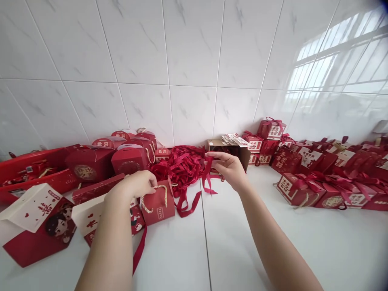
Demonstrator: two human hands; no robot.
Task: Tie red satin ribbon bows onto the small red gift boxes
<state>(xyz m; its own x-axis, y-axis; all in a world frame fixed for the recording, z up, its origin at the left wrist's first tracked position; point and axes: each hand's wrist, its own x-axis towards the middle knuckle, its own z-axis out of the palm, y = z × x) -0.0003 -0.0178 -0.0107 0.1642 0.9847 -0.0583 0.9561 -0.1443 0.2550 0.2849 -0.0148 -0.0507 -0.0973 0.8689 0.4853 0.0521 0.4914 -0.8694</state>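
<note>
My left hand [133, 186] curls its fingers over the top edge of a red gift box [159, 204] with a twisted gold cord handle [165, 196]. Its thumb and palm are turned away from view. My right hand [227, 167] pinches a strand of dark red ribbon [208, 167] between thumb and fingertips. That strand comes off a big tangled ribbon pile [184, 163] between the hands. Below my left wrist a loose ribbon length [139, 250] trails over the white tabletop. Under my left forearm sits another white-and-red gift box [86, 214], partly covered.
Taller red gift boxes [129, 159] and a red plastic basket [57, 180] with small packets stand at left. An open-topped box [39, 226] lies tilted in front. White printed cards [236, 140] rest on a cardboard box [244, 155]. Several ribbon-tied boxes [303, 190] line the right.
</note>
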